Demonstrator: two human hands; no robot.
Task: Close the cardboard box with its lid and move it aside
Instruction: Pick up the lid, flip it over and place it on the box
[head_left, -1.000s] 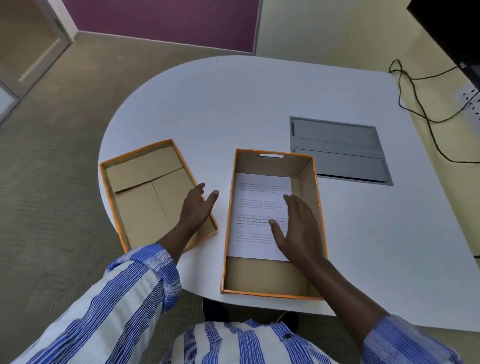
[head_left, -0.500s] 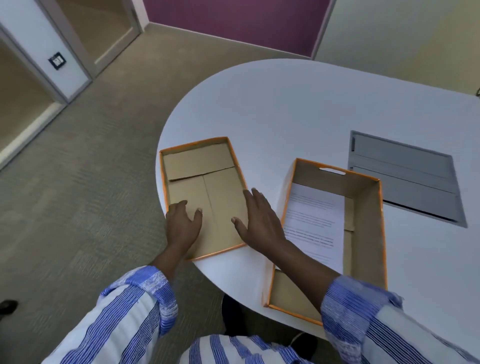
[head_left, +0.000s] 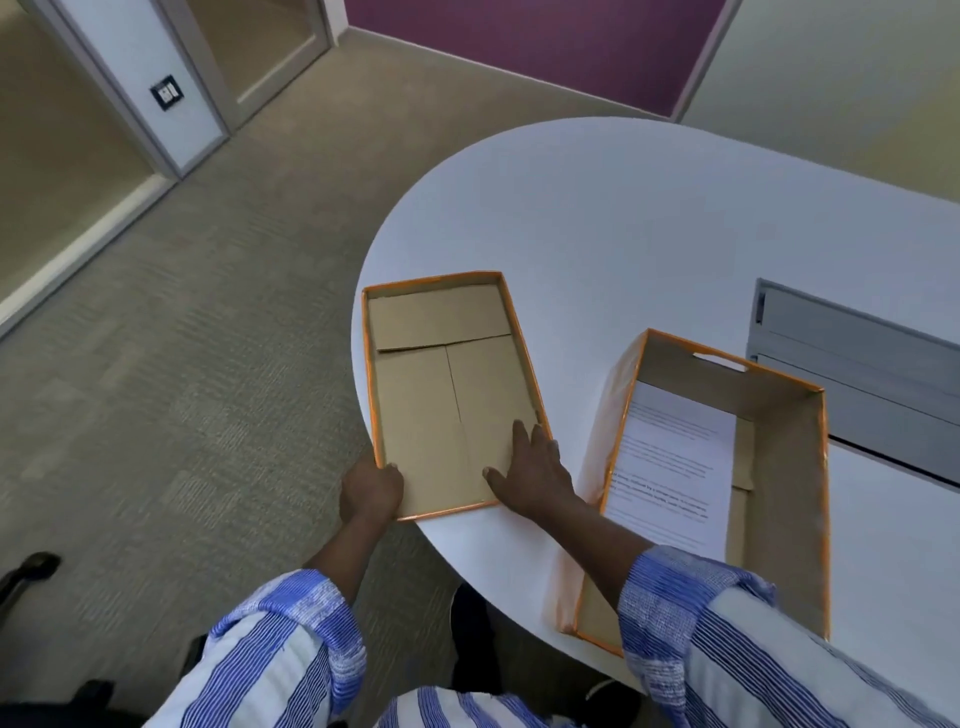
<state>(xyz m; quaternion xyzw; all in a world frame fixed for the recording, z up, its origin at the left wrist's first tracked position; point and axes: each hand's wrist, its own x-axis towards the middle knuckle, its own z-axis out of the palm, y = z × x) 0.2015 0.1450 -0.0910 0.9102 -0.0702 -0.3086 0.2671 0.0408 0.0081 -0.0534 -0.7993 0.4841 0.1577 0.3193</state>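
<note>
An orange-edged cardboard lid (head_left: 447, 374) lies upside down on the white table's left edge. My left hand (head_left: 370, 491) grips the lid's near left corner, thumb over the rim. At the near right corner, my right hand (head_left: 532, 473) has its fingers spread inside the lid and its palm over the rim. The open cardboard box (head_left: 789, 467) stands to the right, apart from the lid, with a printed sheet of paper (head_left: 675, 467) lying in its bottom. My right sleeve hides the box's near end.
The white round-ended table (head_left: 649, 234) drops off to carpet on the left and near side. A grey metal cable hatch (head_left: 857, 353) is set into the table behind the box. A dark chair part (head_left: 26, 571) shows at the lower left.
My right hand left the paper in the box and came over to the lid's near right corner. My left hand slid from inside the lid to grip its near left corner.
</note>
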